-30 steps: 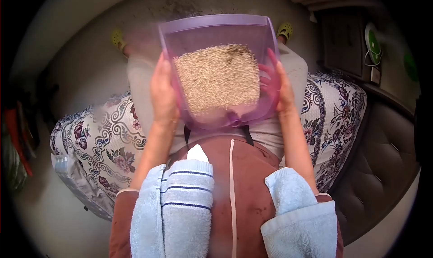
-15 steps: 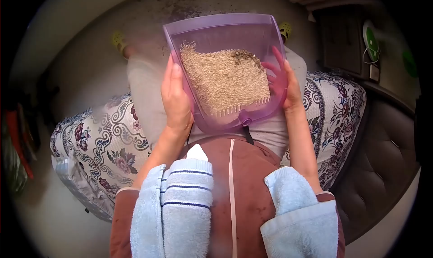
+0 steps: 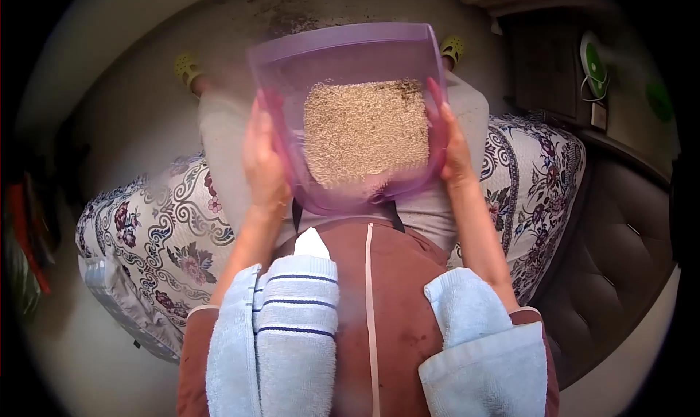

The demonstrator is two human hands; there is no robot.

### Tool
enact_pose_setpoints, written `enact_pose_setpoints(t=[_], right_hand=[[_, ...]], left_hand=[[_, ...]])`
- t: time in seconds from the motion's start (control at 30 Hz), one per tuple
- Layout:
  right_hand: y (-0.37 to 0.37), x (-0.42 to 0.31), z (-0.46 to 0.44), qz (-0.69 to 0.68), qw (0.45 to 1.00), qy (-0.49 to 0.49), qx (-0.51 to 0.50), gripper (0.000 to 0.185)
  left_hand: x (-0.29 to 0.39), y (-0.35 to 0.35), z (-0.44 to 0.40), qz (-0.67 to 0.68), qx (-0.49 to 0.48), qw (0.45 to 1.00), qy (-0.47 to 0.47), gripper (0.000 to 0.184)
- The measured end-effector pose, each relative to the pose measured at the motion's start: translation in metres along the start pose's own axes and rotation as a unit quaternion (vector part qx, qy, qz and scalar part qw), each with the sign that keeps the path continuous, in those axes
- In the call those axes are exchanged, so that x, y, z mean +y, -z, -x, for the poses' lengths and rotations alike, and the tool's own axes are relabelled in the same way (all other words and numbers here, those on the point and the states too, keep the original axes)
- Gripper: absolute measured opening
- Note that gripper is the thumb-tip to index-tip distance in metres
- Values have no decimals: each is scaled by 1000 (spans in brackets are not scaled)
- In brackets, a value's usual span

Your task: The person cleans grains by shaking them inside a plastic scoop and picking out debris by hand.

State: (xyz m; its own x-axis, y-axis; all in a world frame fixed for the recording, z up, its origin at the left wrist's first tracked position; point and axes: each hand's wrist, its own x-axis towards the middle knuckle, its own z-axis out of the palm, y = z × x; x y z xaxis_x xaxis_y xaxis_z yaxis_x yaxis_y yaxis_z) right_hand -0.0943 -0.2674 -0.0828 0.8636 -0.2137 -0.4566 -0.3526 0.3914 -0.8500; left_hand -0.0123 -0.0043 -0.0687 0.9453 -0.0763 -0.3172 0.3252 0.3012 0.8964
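Observation:
A translucent purple plastic tray (image 3: 343, 43) is held over my lap, with a straight far edge and a rounded near end. Inside it lies a layer of small straw-coloured grains (image 3: 364, 132), with darker bits near its far right corner. My left hand (image 3: 266, 161) is pressed along the tray's left wall, a little blurred by motion. Against the right wall, my right hand (image 3: 456, 151) grips with its fingers partly visible through the plastic. A row of slots at the near end is smeared by motion.
Light blue towels (image 3: 295, 344) hang over my front on a brown top (image 3: 401, 293). I sit on a flower-patterned cover (image 3: 168, 234). Dark debris (image 3: 292, 16) lies scattered on the floor beyond. A tufted brown headboard (image 3: 612, 249) and a green-and-white round object (image 3: 594, 63) are at right.
The tray has shifted a little to the left with both hands. The grains, earlier spread up the left wall, now lie in a more even, rectangular layer nearer the middle.

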Motion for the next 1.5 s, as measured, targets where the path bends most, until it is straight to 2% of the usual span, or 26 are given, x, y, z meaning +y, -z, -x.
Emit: enact_pose_setpoints(t=[0.07,0.13,0.23,0.37,0.47,0.5,0.57,0.63,0.67,0.73,0.8,0.9,1.0,1.13,1.3,1.5], right_hand=[[-32,3,10,73,996,42,5,69],[-43,-6,10,59,996,33,-66,72],[-25,-26,-7,-19,995,-40,-87,72],[-10,-81,-19,48,989,-76,-120,77],[-5,-119,-19,96,975,-100,-171,78],[-5,-126,-18,95,975,-106,-173,79],[2,-139,-17,118,965,-114,-203,82],[2,-149,-11,149,957,-116,-221,84],[-1,-152,-6,167,952,-114,-228,84],[-11,-158,3,203,942,-107,-243,85],[-22,-164,13,227,936,-95,-253,85],[-25,-162,22,270,918,-79,-280,80],[-26,-161,29,273,920,-76,-270,76],[-31,-158,31,269,917,-65,-288,72],[-36,-156,26,267,907,-66,-320,57],[-36,-160,31,287,896,-37,-336,58]], left_hand=[[7,29,-14,51,-4,997,49,45],[27,31,-9,91,-19,993,67,44],[36,5,9,92,9,995,38,44],[48,-24,41,110,60,992,4,44],[56,-10,63,65,17,998,-21,45],[57,4,68,91,28,995,1,42],[77,28,56,-78,22,989,-120,38],[105,33,49,-207,6,954,-216,30],[124,23,47,-277,-38,929,-240,27],[154,-2,35,-433,-232,799,-347,25],[162,-43,21,-485,-336,667,-456,25],[153,-85,1,-495,-438,562,-497,22],[140,-104,0,-495,-453,530,-518,21],[112,-107,4,-496,-468,555,-476,21],[95,-119,20,-494,-437,554,-508,16],[91,-122,29,-563,-383,512,-524,15]])
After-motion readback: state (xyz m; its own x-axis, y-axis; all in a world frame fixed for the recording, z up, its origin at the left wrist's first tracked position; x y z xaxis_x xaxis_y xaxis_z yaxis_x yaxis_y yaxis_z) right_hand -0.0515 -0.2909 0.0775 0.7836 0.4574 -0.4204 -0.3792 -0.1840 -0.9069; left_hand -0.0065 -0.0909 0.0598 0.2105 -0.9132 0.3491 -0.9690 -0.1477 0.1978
